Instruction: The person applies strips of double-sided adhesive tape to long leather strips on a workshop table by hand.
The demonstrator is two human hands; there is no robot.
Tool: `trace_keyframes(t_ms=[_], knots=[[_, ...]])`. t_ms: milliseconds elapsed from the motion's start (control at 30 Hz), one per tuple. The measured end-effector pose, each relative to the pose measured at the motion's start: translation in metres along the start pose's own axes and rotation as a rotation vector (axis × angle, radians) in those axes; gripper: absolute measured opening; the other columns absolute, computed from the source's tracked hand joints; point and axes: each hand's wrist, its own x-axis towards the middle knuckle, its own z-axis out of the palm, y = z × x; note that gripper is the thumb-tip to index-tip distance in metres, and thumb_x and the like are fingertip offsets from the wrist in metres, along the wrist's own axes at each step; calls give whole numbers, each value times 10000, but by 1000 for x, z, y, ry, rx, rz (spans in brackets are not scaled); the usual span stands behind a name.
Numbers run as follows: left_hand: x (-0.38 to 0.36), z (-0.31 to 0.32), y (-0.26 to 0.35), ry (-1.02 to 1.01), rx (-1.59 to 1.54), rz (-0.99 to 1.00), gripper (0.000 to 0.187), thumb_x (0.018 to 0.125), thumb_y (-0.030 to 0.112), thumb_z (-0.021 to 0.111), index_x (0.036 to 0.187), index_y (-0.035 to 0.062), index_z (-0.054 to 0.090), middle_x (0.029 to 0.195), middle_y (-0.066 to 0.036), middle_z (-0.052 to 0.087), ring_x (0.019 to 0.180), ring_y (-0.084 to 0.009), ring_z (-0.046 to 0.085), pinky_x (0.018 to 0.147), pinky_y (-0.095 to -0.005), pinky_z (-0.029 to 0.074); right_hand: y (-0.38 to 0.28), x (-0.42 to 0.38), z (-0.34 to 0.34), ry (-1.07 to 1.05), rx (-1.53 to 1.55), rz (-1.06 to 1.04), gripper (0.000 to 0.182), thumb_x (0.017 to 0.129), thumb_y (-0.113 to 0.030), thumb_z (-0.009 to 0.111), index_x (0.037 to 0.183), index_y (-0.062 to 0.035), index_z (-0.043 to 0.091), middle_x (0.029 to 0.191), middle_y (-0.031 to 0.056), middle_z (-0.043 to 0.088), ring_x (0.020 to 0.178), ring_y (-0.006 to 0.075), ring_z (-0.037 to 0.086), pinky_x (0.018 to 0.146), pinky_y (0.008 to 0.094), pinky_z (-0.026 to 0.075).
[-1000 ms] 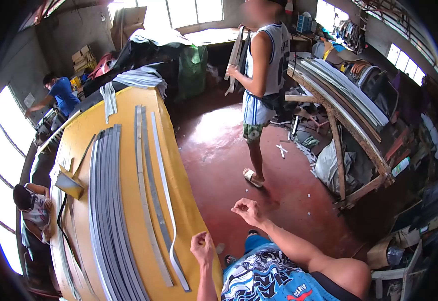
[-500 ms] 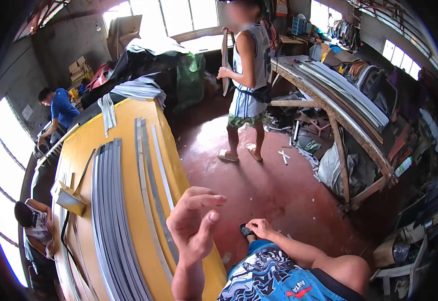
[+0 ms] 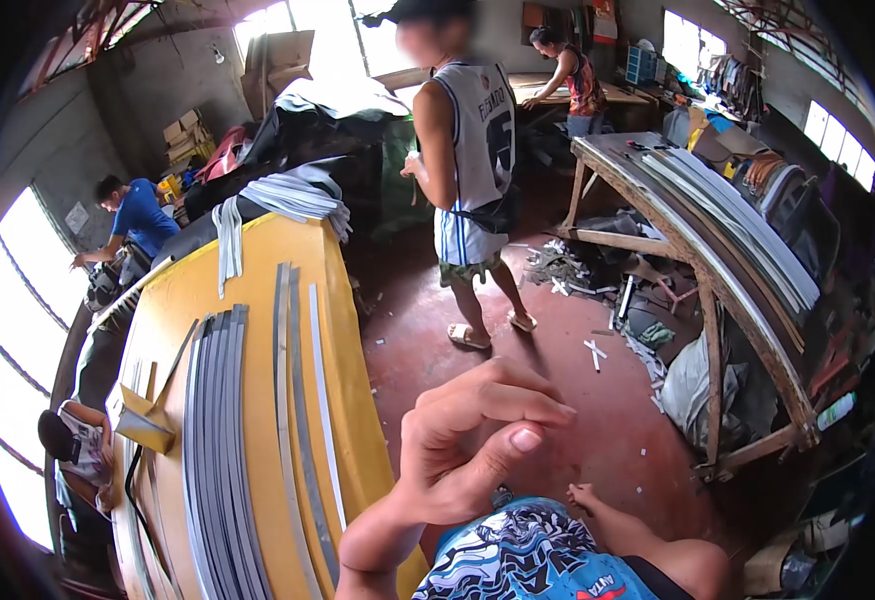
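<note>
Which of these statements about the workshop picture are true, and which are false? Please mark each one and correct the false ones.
1. The left hand is raised in front of the camera, fingers curled, holding nothing. True.
2. The right hand holds a grey strip. False: it is low near the patterned shirt and appears to hold nothing.
3. Long grey strips lie along the yellow table. True.
4. The person in the white jersey sits on the floor. False: that person stands on the red floor.
5. Strips also lie on the wooden bench at right. True.
</note>
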Motion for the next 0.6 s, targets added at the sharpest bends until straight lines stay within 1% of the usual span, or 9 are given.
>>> trace_keyframes(t_ms=[67, 167, 200, 233, 300, 367, 467, 533, 600], knots=[[14, 3, -9, 4, 37, -23, 276, 940, 252, 615, 892, -14, 670, 833, -147, 644, 805, -221, 611, 746, -343, 489, 3, 14, -6, 19, -10, 38, 361, 950, -358, 567, 911, -46, 745, 738, 68, 708, 696, 166, 669, 690, 345, 532], [28, -3, -21, -8, 1, -77, 287, 949, 263, 605, 900, -12, 672, 841, -146, 649, 808, -221, 615, 751, -347, 492, -8, 23, -13, 30, -34, 82, 357, 951, -353, 567, 916, -46, 746, 741, 70, 708, 698, 167, 668, 693, 344, 532], [34, -12, -28, -78, -41, -10, 171, 935, 86, 591, 1002, -44, 681, 969, -161, 674, 848, -209, 644, 783, -319, 489, -17, 30, -9, 30, -46, 86, 356, 951, -351, 567, 918, -46, 746, 742, 71, 708, 699, 167, 667, 694, 344, 532], [37, -16, -28, -66, -30, -13, 171, 935, 86, 591, 1002, -44, 681, 969, -161, 674, 848, -209, 644, 783, -319, 489, -23, 35, -5, 27, -60, 87, 355, 952, -350, 566, 919, -46, 746, 743, 71, 708, 699, 167, 666, 695, 344, 532], [43, -21, -20, -10, -64, -134, 338, 977, 284, 552, 878, -5, 695, 840, -162, 659, 818, -239, 623, 750, -353, 499, -38, 45, 4, 11, -83, 65, 352, 952, -347, 566, 923, -45, 746, 746, 72, 708, 700, 167, 665, 697, 343, 532], [48, -33, -16, 20, -98, -130, 375, 985, 285, 531, 868, -30, 697, 829, -176, 657, 794, -260, 618, 731, -351, 502, -58, 55, 20, -18, -119, 24, 350, 953, -343, 566, 926, -45, 746, 748, 74, 707, 702, 168, 664, 699, 343, 532], [51, -51, -10, -49, -294, 137, 423, 1003, 268, 481, 852, -77, 674, 842, -198, 652, 733, -276, 601, 667, -361, 494, -96, 76, 52, -68, -205, -55, 346, 954, -338, 566, 931, -45, 747, 751, 75, 707, 703, 168, 663, 702, 342, 532], [46, -57, -6, -34, -298, 245, 442, 1012, 259, 454, 834, -87, 663, 850, -200, 647, 706, -273, 591, 641, -367, 485, -125, 90, 74, -112, -269, -122, 343, 955, -335, 566, 935, -44, 747, 753, 76, 707, 704, 168, 662, 704, 342, 532], [42, -46, -8, 114, -518, 525, 356, 933, 282, 580, 860, -47, 694, 865, -200, 637, 722, -259, 612, 642, -343, 528, -154, 103, 100, -157, -329, -189, 341, 956, -332, 566, 938, -44, 747, 755, 78, 706, 706, 168, 661, 706, 342, 531]])
